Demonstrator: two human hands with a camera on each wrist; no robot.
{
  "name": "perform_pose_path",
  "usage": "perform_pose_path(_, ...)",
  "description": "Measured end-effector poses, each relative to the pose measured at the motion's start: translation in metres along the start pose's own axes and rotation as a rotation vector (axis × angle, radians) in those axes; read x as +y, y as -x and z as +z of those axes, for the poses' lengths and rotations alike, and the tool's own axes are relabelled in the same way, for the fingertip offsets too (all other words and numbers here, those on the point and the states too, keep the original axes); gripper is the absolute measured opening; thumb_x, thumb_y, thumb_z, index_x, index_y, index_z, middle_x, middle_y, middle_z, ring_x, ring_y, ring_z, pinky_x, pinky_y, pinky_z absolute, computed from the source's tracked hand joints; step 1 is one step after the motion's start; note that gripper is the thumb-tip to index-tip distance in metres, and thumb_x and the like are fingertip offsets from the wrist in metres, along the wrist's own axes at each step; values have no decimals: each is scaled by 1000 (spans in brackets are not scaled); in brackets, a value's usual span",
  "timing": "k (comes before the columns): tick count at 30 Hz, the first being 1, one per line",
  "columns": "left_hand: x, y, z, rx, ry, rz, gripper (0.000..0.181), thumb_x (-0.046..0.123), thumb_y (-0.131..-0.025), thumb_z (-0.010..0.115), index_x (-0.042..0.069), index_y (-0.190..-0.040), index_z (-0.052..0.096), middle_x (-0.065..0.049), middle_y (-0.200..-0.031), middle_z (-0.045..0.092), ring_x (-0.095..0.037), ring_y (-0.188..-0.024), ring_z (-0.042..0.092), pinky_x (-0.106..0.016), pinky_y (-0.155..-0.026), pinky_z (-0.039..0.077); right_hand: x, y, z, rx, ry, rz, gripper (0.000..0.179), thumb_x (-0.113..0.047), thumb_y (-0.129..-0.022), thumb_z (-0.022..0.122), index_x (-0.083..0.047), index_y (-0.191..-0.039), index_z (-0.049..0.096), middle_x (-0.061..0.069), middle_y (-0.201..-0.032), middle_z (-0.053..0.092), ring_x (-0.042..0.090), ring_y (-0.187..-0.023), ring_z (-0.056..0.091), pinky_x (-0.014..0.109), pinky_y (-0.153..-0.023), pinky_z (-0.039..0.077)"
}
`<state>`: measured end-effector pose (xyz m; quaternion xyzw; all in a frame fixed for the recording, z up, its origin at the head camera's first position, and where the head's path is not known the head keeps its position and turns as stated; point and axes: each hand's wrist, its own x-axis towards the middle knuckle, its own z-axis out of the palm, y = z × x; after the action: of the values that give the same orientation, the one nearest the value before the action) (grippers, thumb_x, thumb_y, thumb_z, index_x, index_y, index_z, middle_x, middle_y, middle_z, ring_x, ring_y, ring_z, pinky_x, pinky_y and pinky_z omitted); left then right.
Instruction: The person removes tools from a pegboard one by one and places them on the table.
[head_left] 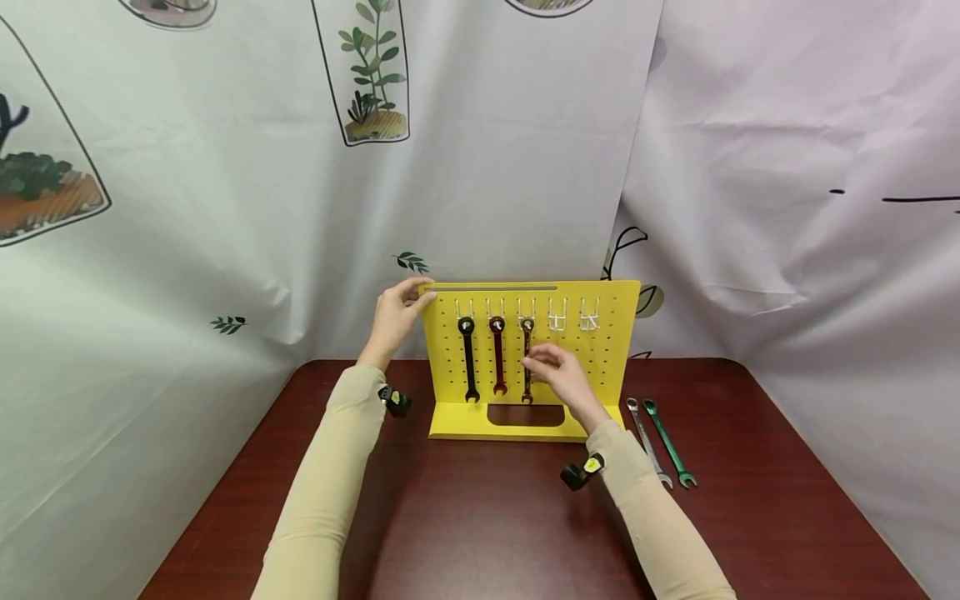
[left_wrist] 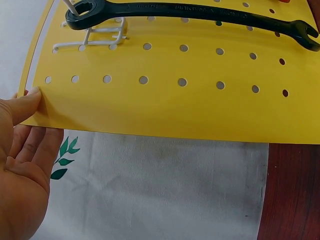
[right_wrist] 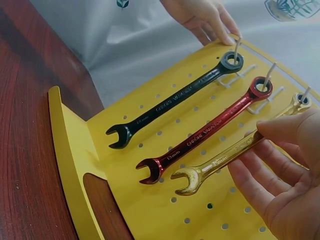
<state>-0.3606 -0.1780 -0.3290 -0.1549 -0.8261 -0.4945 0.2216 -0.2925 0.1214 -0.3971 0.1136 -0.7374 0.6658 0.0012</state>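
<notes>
A yellow pegboard [head_left: 551, 379] stands upright on the table, bearing a row of white hooks. My left hand [head_left: 397, 318] grips its upper left corner, thumb on the front face and fingers behind, as the left wrist view shows. From the hooks hang a black wrench [head_left: 469, 362], a red wrench [right_wrist: 205, 132] and a gold wrench [right_wrist: 220, 164], ring ends up. My right hand [head_left: 558, 375] pinches the gold wrench's shaft between thumb and fingers. In the right wrist view the gold wrench's ring end [right_wrist: 301, 100] is around its hook.
Right of the board, a silver wrench [head_left: 649, 444] and a green wrench [head_left: 671, 444] lie on the dark red table [head_left: 480, 517]. Two bare hooks [head_left: 589, 317] are on the board's right side. A printed white curtain [head_left: 510, 183] hangs close behind.
</notes>
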Motion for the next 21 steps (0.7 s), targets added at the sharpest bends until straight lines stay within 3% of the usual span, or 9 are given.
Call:
perform_pose_path(7, 0, 1, 0, 1, -9, -16, 30, 27, -98, 70, 15, -124, 71, -8, -104, 66, -22, -97, 61, -40, -85, 54, 17, -6, -1, 14, 1, -10, 37, -16, -98, 70, 6, -126, 61, 15, -113, 68, 39, -110, 64, 45, -94, 54)
perform_pose_path(21, -4, -2, 1, 8, -15, 23, 28, 27, -97, 71, 14, -122, 72, -8, -97, 64, -21, -92, 59, -39, -80, 53, 15, -1, -2, 32, 25, -51, 31, -16, -97, 70, 3, -121, 64, 17, -112, 69, 31, -104, 67, 39, -90, 56)
